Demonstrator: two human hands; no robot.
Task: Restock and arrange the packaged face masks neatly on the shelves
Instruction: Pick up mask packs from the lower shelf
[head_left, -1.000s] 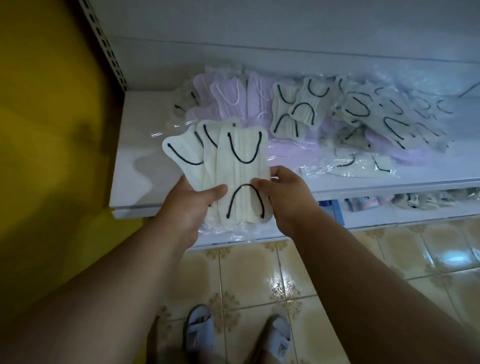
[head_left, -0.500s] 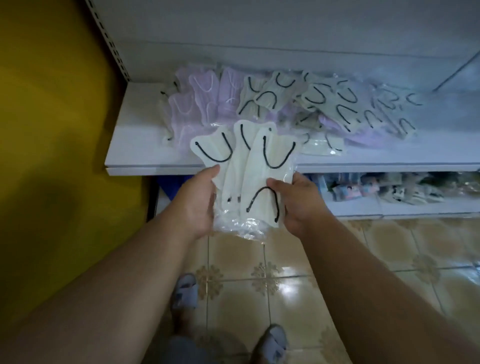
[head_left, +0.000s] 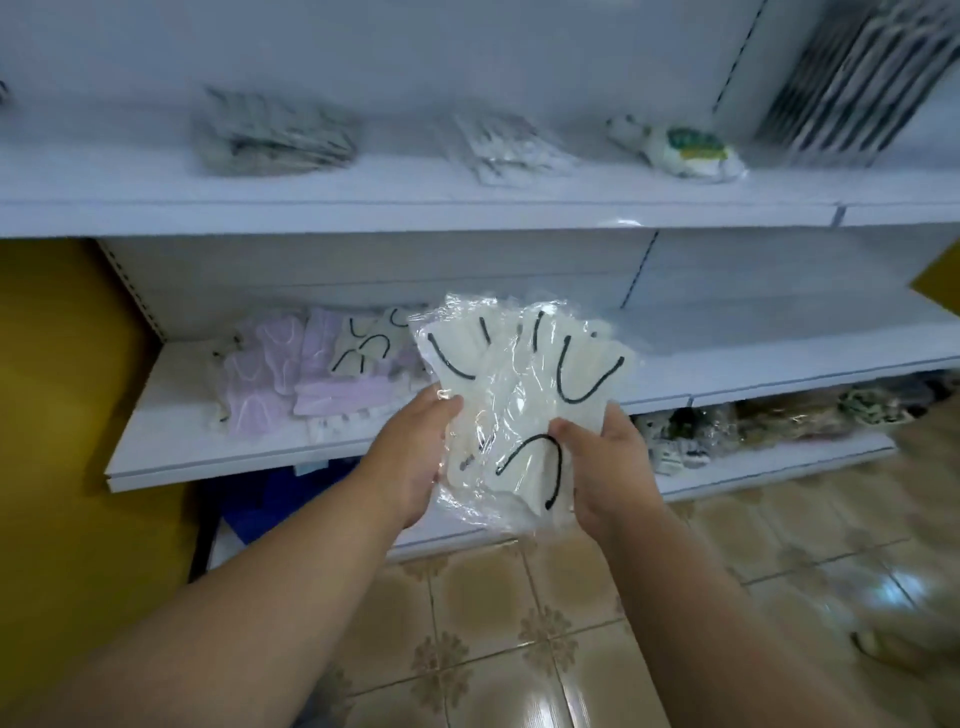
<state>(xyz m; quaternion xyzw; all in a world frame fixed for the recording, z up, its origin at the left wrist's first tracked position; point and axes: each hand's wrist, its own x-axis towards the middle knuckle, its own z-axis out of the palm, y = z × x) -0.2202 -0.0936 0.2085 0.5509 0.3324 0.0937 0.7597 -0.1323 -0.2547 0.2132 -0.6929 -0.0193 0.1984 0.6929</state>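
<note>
Packaged white face masks (head_left: 524, 405) with black ear loops fan out above the middle shelf (head_left: 171, 431). Left hand (head_left: 410, 457) grips their left edge, fingers curled behind. Right hand (head_left: 602, 467) pinches the right edge, thumb on front.

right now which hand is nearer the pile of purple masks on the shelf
Left. The left hand grips the white mask packs just right of and below the purple masks. The right hand holds the packs' far side, farther right.

The fanned white mask packets (head_left: 524, 395) hide the fingers of both hands and part of the middle shelf (head_left: 171, 447). Top-shelf goods (head_left: 275, 132) are motion-blurred, contents illegible. A striped stack (head_left: 862, 78) is cut off at the upper right edge.
</note>
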